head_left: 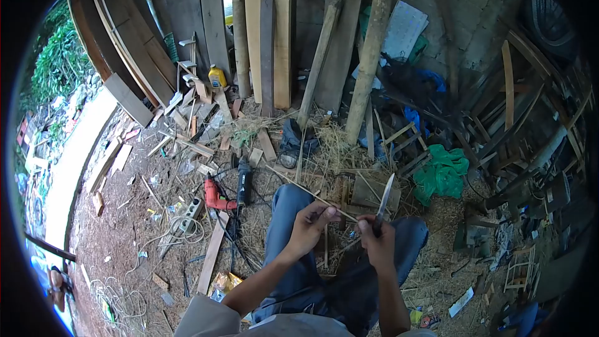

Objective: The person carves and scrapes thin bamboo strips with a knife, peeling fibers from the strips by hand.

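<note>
My left hand (310, 224) is closed around a thin wooden or bamboo stick (293, 182), which slants from the upper left down toward my right hand. A knife (387, 195) with a dark handle is gripped in my right hand (379, 243), its pale blade pointing up. The near end of the stick reaches the fingers of my right hand; whether they pinch it is hard to see. Both hands are above my bent legs, between the knees.
Left of my knee lie a red power drill (217, 193), a dark power tool (243, 181) and a power strip (187, 215) with tangled cords. Boards (267, 50) and poles (374, 43) lean at the back. A green plastic bag (440, 171) and piled wood scraps are on the right.
</note>
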The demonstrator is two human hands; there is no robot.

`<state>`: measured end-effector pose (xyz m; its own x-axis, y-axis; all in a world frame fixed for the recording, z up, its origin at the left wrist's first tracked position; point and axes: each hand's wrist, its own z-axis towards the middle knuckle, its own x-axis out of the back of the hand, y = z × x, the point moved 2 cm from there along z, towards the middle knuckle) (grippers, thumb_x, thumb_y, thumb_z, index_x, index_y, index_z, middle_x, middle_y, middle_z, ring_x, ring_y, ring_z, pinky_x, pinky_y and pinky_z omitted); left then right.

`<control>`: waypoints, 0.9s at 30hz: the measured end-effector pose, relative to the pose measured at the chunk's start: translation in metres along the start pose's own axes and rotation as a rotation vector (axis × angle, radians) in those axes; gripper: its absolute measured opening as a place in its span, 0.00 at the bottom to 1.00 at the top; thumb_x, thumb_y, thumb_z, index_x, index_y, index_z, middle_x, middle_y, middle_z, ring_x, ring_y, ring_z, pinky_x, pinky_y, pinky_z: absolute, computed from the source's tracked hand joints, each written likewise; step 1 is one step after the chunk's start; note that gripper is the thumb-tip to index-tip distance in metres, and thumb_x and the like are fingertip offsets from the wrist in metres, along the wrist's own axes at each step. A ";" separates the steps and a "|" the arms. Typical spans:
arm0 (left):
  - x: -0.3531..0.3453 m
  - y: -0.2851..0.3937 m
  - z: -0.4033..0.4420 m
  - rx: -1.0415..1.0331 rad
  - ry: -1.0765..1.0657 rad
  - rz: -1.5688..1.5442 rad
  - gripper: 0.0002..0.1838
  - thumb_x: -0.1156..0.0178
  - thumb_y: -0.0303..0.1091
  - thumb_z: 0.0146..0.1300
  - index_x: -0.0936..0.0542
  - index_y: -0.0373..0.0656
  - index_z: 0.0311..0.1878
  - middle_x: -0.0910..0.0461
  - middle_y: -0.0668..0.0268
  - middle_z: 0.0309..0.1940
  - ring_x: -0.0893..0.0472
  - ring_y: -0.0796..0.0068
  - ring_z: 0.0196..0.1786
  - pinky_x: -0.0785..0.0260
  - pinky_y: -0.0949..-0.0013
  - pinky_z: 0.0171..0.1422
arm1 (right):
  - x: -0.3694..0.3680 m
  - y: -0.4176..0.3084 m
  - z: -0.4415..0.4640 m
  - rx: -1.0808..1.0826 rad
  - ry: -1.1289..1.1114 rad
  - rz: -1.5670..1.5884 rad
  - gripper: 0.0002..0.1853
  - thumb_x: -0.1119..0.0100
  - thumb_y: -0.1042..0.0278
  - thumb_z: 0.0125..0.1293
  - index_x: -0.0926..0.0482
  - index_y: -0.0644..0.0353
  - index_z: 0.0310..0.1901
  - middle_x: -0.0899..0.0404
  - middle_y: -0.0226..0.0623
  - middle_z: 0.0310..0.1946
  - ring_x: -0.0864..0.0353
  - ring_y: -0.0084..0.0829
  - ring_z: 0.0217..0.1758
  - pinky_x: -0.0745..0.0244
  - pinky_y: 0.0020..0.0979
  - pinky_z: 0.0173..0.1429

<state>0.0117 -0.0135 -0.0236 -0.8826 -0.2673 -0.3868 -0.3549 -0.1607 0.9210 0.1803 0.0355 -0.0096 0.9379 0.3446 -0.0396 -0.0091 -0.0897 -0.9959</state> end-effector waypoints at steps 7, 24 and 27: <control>0.054 0.008 0.004 -0.061 -0.120 -0.274 0.12 0.50 0.32 0.71 0.28 0.36 0.53 0.20 0.57 0.43 0.20 0.70 0.42 0.27 0.69 0.48 | 0.022 -0.004 0.013 0.054 0.011 -0.083 0.08 0.40 0.70 0.65 0.20 0.65 0.41 0.18 0.31 0.29 0.23 0.18 0.31 0.29 0.21 0.37; 0.015 0.050 -0.031 0.344 -0.426 0.356 0.14 0.54 0.39 0.74 0.25 0.39 0.49 0.34 0.75 0.23 0.38 0.87 0.24 0.43 0.80 0.27 | 0.030 -0.048 0.030 0.563 0.147 -0.529 0.10 0.41 0.68 0.65 0.23 0.65 0.44 0.18 0.37 0.32 0.17 0.27 0.36 0.26 0.27 0.37; 0.007 0.048 -0.036 0.312 -0.291 0.288 0.13 0.54 0.37 0.74 0.25 0.39 0.48 0.34 0.74 0.23 0.37 0.87 0.24 0.42 0.79 0.28 | 0.031 -0.036 0.017 0.473 0.107 -0.516 0.12 0.38 0.65 0.62 0.22 0.61 0.44 0.18 0.38 0.32 0.17 0.30 0.30 0.27 0.30 0.31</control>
<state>0.0000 -0.0569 0.0161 -0.9917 0.0236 -0.1267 -0.1203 0.1838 0.9756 0.2039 0.0658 0.0237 0.8918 0.1379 0.4309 0.3188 0.4842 -0.8148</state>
